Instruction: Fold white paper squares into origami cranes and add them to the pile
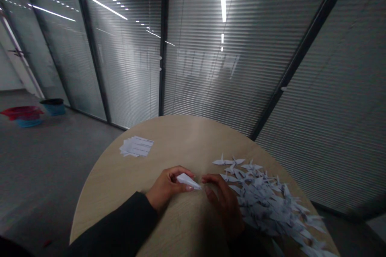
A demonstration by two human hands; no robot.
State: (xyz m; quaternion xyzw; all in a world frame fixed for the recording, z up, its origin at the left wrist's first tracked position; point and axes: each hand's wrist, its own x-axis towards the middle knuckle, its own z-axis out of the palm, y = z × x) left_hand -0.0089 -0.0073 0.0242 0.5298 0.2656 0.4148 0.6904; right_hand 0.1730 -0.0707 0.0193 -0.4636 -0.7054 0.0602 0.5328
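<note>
My left hand is closed on a narrow piece of folded white paper, pinched between thumb and fingers. The paper's pointed end faces right, just above the round wooden table. Close to that tip is my right hand, its thumb and fingers bent with a gap between them and no paper visible in it. To the right of it lies a heap of folded white paper cranes, partly hidden behind that hand. Several small paper sheets with printed lines lie loosely stacked at the table's left.
The wooden table has a curved edge, with a blind-covered glass partition close behind it. On the floor at the far left stand a blue bin with a red liner and a blue bin with a black liner.
</note>
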